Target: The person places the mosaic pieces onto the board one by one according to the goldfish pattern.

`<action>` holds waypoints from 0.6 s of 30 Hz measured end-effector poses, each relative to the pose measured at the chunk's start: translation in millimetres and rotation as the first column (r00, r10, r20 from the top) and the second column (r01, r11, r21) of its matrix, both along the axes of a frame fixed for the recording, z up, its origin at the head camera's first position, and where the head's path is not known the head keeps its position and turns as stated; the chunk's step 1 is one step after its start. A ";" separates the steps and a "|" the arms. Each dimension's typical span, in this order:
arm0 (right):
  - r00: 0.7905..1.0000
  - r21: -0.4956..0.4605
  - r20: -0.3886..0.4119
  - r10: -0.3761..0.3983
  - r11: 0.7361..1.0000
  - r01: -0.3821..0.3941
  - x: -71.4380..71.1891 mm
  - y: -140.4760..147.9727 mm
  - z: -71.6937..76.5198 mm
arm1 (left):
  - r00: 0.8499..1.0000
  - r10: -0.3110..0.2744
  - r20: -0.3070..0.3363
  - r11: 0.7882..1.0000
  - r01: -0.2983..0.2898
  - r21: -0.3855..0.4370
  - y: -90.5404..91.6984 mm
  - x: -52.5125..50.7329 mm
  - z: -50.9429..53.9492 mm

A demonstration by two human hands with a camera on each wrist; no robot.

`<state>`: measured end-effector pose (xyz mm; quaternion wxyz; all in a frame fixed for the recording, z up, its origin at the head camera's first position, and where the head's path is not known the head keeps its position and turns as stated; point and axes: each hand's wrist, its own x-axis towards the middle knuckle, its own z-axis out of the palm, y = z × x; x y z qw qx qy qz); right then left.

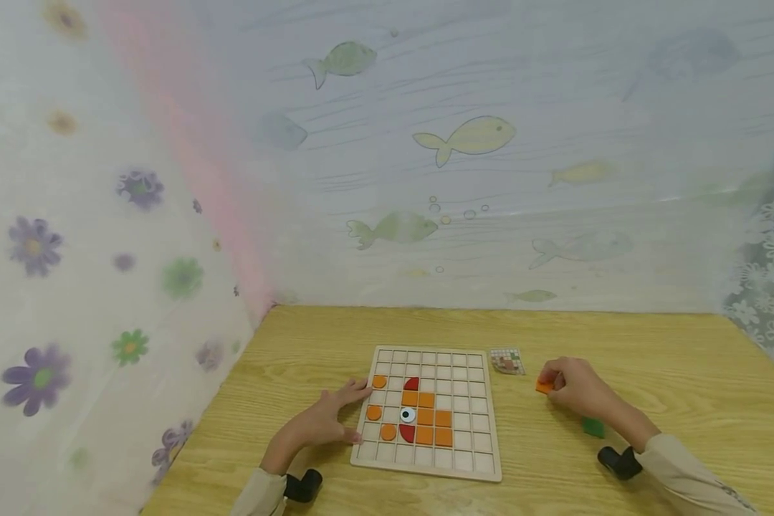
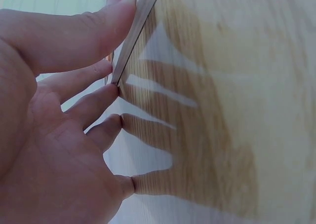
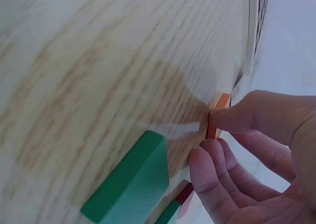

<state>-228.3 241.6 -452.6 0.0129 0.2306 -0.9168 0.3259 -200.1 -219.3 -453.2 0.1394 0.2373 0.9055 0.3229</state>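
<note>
My left hand [image 1: 319, 421] rests at the left edge of a wooden grid board [image 1: 474, 459]. In the left wrist view its fingers [image 2: 96, 105] are spread, with the thumb at the board's rim. On the board lie several orange square tiles [image 1: 443, 436], orange discs [image 1: 374, 413], two red rounded pieces [image 1: 408, 433] and a white piece with a black eye [image 1: 408, 415]. Right of the board, my right hand [image 1: 577, 387] pinches an orange tile [image 3: 222, 101] low over the table. Its far side is hidden by the thumb and fingers. Near that wrist lies a green block [image 3: 129, 182].
A small picture card [image 1: 507, 361] with a printed grid lies by the board's upper right corner. Another green piece [image 3: 169, 213] and a dark red piece [image 3: 185, 193] show in the right wrist view. Covered walls with fish [image 1: 464, 136] and flowers border the wooden table [image 1: 671, 358].
</note>
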 end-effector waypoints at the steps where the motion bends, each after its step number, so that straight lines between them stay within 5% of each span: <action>1: 1.000 -0.003 0.000 0.009 1.000 -0.009 -0.4 -0.5 0.0 | 1.000 0.001 -0.002 1.000 -0.001 -0.001 -0.2 -0.1 -0.1; 18: 0.981 -0.037 -0.113 0.159 0.986 -0.164 -2.5 -20.5 -1.3 | 1.000 -0.001 0.007 1.000 0.001 -0.003 -0.5 -0.7 -1.6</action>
